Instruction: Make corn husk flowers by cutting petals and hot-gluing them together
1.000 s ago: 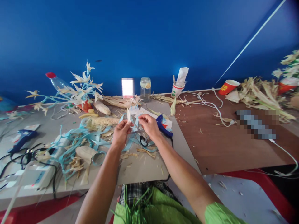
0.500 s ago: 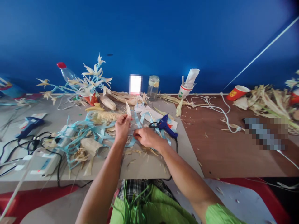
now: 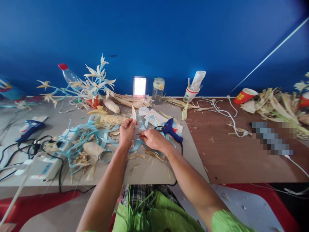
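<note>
Between the thumb and fingers of my left hand (image 3: pixel 127 130) a small pale corn husk piece (image 3: pixel 134 113) stands upright, its pointed tip upward. My right hand (image 3: pixel 152 139) is just to the right, fingers pinched together low over the table; whatever they hold, if anything, is hidden. Light blue ribbon (image 3: pixel 109 137) lies tangled to the left and runs beneath my hands. Close by on the right rests a blue glue gun (image 3: pixel 173 130). A rolled husk tube (image 3: pixel 94 150) lies to the left of my left forearm.
Husk flowers on blue stems (image 3: pixel 93 77) stand in an orange pot at the back left. A glass jar (image 3: pixel 158 91) and a white cup (image 3: pixel 190 94) are along the wall. At left are a second glue gun (image 3: pixel 29 130) and a power strip (image 3: pixel 49 167) with black cables.
My right hand has shifted very slightly to the right. The husk piece in my left hand has moved a little rightward; the rest looks the same.
</note>
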Demonstrator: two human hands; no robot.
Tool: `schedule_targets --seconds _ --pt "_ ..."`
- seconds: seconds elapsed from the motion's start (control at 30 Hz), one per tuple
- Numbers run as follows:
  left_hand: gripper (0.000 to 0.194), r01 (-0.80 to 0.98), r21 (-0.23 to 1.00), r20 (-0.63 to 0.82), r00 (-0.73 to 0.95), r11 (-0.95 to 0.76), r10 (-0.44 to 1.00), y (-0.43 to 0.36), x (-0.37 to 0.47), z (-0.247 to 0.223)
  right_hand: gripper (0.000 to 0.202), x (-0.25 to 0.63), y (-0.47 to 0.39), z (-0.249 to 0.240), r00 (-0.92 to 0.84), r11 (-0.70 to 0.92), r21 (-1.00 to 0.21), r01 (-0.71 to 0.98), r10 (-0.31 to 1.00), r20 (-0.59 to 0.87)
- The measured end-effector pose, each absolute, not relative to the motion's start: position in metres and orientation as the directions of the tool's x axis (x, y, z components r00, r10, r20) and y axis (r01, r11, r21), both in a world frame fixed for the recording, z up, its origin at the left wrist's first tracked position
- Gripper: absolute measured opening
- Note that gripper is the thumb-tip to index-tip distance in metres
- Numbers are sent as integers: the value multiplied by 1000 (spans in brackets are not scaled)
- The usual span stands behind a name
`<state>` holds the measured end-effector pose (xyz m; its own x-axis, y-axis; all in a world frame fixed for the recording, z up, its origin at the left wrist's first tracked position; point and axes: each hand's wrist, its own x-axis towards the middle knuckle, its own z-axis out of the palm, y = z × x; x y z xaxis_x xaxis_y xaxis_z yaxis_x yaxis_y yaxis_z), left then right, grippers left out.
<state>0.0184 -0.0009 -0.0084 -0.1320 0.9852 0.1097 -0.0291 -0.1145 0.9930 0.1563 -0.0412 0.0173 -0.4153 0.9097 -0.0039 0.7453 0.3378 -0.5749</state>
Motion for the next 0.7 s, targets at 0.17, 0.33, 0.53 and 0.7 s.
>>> schedule_targets --seconds 0.17,0.33,0.53,0.7 --pt "21 5 994 107 -136 -107 985 0 18 -12 23 164 -32 14 -229 274 -572 773 962 151" --pt "23 21 995 102 -126 -100 987 -1 20 -10 17 181 -27 19 -133 207 -593 778 977 166" --pt "21 9 996 94 -115 -93 989 -3 22 -9 15 198 -37 28 -149 164 -584 795 986 74" --pt "22 2 996 87 -112 -88 990 -3 21 -8 21 209 -38 32 -23 120 -565 816 984 176"
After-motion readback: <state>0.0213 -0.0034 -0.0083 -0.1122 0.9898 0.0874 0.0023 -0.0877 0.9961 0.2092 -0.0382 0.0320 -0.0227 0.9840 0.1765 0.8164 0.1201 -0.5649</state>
